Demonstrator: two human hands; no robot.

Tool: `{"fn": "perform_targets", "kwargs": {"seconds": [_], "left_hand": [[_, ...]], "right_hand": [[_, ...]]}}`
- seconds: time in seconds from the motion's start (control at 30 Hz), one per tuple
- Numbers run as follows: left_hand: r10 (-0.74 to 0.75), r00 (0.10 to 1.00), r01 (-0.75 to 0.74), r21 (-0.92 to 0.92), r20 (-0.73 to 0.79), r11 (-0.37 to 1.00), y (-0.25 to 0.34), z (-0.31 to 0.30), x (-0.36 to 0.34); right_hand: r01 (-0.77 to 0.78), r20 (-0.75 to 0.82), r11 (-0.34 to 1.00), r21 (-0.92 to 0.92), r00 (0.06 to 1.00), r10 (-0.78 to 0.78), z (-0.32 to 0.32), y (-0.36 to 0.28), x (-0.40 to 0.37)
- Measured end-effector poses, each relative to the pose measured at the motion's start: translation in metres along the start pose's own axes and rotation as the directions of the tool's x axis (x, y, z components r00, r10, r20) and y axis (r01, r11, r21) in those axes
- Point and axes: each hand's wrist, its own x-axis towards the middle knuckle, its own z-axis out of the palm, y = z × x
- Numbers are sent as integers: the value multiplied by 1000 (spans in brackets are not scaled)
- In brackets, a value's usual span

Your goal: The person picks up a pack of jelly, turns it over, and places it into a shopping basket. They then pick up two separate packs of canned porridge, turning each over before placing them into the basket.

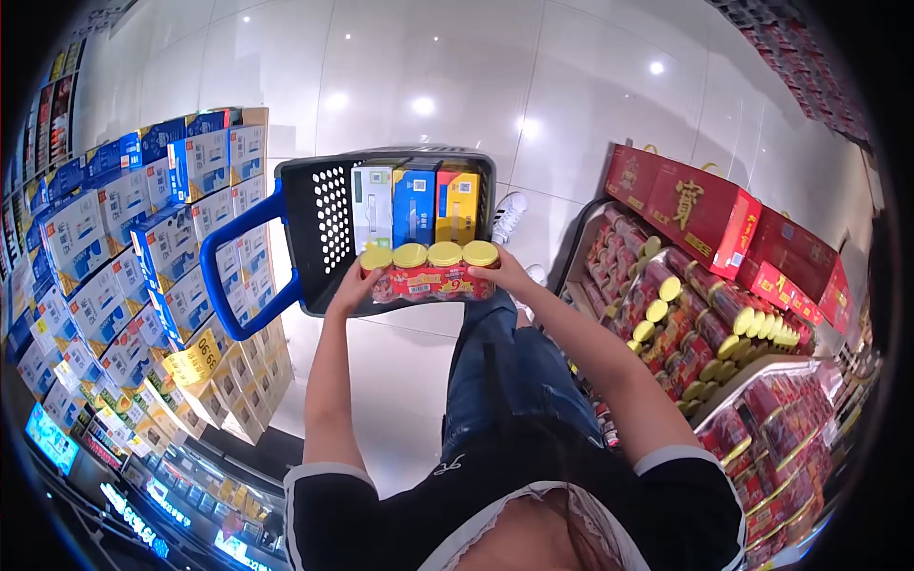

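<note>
Between my two hands is a red shrink-wrapped pack of cans [424, 284] with several yellow lids on top. My left hand [354, 288] grips its left end and my right hand [512, 273] its right end, fingers closed on the wrap. The pack is upright at the near side of a black shopping basket [309, 176] with a blue handle [214, 252]. Three cartons stand inside the basket: a white and green one [372, 205], a blue one [413, 214] and a yellow and red one [458, 209]. The pack hides their near ends and part of the basket's rim.
At left rises a tall stack of blue and white cartons [90, 233] with a yellow price sign [193, 360]. On the right, a display bin holds several similar yellow-lidded packs [666, 314], with red gift boxes [685, 205] along its far side. White shoes [509, 214] stand beside the basket on pale tile floor [428, 57].
</note>
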Motion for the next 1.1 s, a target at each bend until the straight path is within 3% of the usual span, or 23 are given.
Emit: {"fn": "perform_targets", "kwargs": {"seconds": [0.07, 0.1, 0.13, 0.2, 0.23, 0.27, 0.33, 0.37, 0.47, 0.5, 0.6, 0.63, 0.7, 0.73, 0.77, 0.8, 0.87, 0.93, 0.97, 1.03, 1.07, 1.1], "left_hand": [[210, 971, -206, -45, 112, 978, 13, -11, 8], [131, 981, -136, 26, 143, 990, 19, -16, 14], [198, 963, -239, 246, 180, 939, 20, -18, 23], [135, 972, -208, 423, 194, 882, 22, -14, 34], [124, 976, -206, 572, 179, 794, 16, -9, 43], [123, 976, -206, 570, 180, 795, 0, -9, 52], [329, 935, -326, 679, 131, 658, -45, -2, 71], [295, 941, -324, 710, 169, 626, -55, 0, 78], [251, 962, -242, 774, 111, 586, -64, 7, 87], [347, 926, -347, 692, 147, 633, -64, 6, 88], [431, 871, -459, 706, 237, 539, -74, 4, 93], [383, 909, -372, 731, 162, 573, -78, 6, 96], [54, 992, -120, 781, 110, 613, -84, 9, 99], [-124, 985, -22, 798, 121, 602, -81, 11, 100], [-94, 989, -45, 834, 116, 550, -81, 15, 93], [-125, 991, 22, 845, 54, 535, -73, 24, 86], [-47, 999, 40, 913, -23, 405, -86, 43, 84], [249, 965, -150, 946, 78, 288, -90, 73, 67], [263, 953, -215, 944, 147, 252, -85, 88, 63], [400, 900, -348, 835, 170, 427, -76, 127, 54], [465, 869, -392, 809, 170, 437, -74, 146, 54], [447, 875, -417, 760, 187, 499, -67, 164, 56]], "right_hand": [[237, 47, 856, -460, 969, -243, -5, 8, 27], [165, 68, 759, -630, 985, -157, -1, -15, 25], [156, 74, 761, -630, 987, -141, 1, -9, 32], [179, 102, 492, -852, 978, -180, 6, 1, 44], [149, 97, 382, -912, 984, -150, 11, 2, 44], [147, 96, 382, -913, 984, -149, 14, 10, 47], [214, 198, 68, -974, 962, -188, 17, 40, 50], [247, 250, -42, -968, 935, -251, 13, 73, 57], [237, 251, -99, -966, 951, -180, 18, 91, 43], [209, 242, -177, -962, 951, -191, 19, 96, 41], [243, 287, -203, -949, 930, -228, 12, 100, 34], [239, 284, -202, -950, 929, -238, 11, 94, 33], [324, 324, -22, -946, 936, -138, 5, 81, 28], [309, 309, -25, -951, 939, -149, 1, 81, 25], [318, 322, -67, -946, 945, -58, 0, 80, 23], [327, 326, -105, -939, 945, 30, -3, 78, 20], [314, 313, -74, -947, 949, 17, -10, 74, 3], [272, 272, 6, -962, 961, 42, -20, 75, -14], [254, 254, 9, -967, 967, 22, -25, 75, -23], [214, 220, 68, -974, 972, 87, -31, 80, -41], [196, 201, 76, -978, 977, 69, -33, 83, -50], [176, 185, 128, -976, 981, 64, -35, 88, -59]]}}
